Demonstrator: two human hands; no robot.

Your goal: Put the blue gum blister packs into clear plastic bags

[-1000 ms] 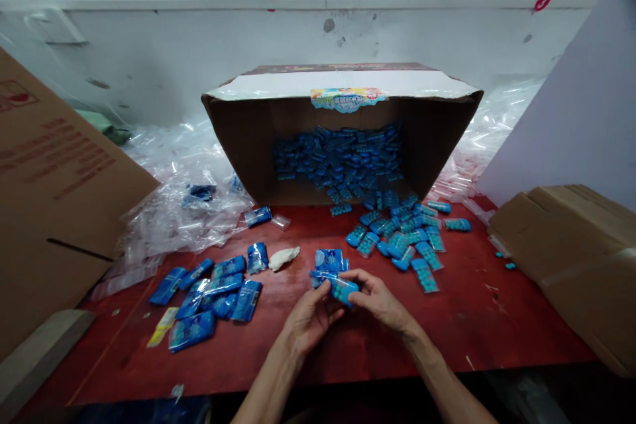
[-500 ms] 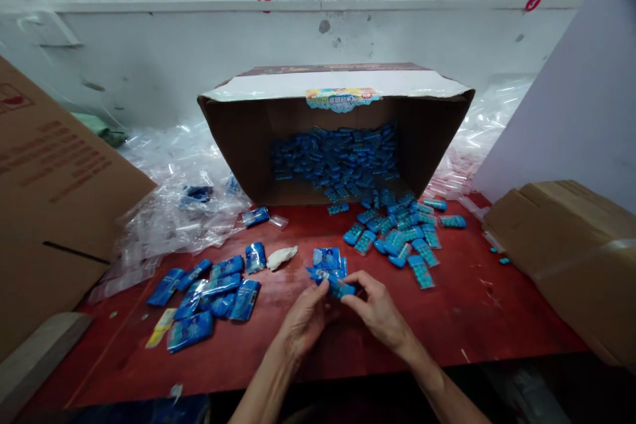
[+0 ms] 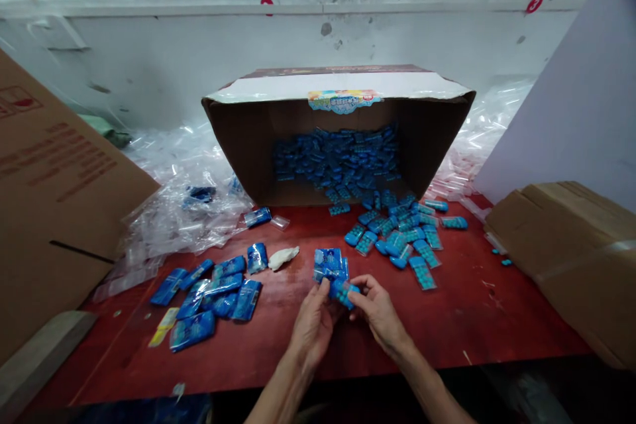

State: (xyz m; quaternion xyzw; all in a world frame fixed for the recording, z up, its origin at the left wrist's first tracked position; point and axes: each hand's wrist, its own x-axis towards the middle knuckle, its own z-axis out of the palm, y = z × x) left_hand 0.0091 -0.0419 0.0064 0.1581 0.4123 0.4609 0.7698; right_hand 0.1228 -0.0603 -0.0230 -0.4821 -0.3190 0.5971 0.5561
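Note:
Between my two hands is a small clear case of blue-green balls with a blue end (image 3: 344, 293). My left hand (image 3: 314, 323) pinches its left end, thumb on top. My right hand (image 3: 378, 311) has thumb and fingers closed on its right side. Just beyond my fingertips, blue printed packets (image 3: 328, 258) lie overlapping on the red table (image 3: 397, 351). To the left is a loose group of similar shiny blue packets (image 3: 223, 285). Many small cases like the held one (image 3: 397, 238) are spread out at the right.
A cardboard box (image 3: 238, 146) lies open towards me, heaped inside with blue cases (image 3: 342, 156). Clear plastic sleeves (image 3: 189, 225) pile up at left. Cartons stand at the left (image 3: 59, 165) and right (image 3: 556, 258). A crumpled white scrap (image 3: 283, 258) lies mid-table.
The held case has turned and tilted, so its balls now show more plainly. My right thumb has moved onto its face. The crinkled blue end near my left thumb no longer sticks up.

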